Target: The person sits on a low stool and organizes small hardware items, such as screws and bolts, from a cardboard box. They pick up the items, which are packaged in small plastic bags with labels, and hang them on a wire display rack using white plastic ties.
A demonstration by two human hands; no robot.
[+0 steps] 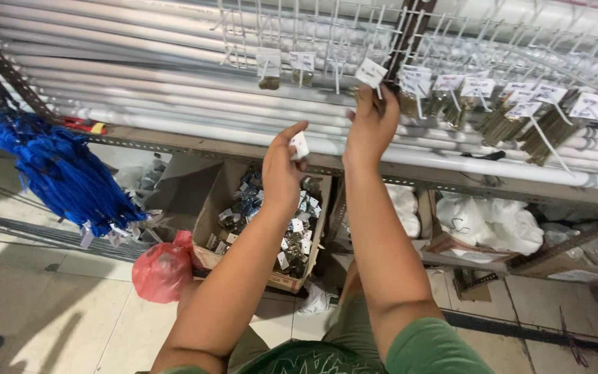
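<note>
Small white tag point(300, 145) pinched in left hand point(282, 170); hanging packet point(371, 73) on wire rack point(451, 41) gripped by right hand point(370, 125); cardboard box point(205, 221) of packets set below

This is a hardware shop's stock aisle. Long white plastic pipes point(174, 104) lie stacked along a grey slotted-steel rack point(451, 181). Above them a white wire grid point(451, 41) carries hooks of small bagged brass fittings with white paper tags point(520, 111). Under the rack's front edge sits an open brown cardboard box point(209, 215) of packeted metal parts.
</note>
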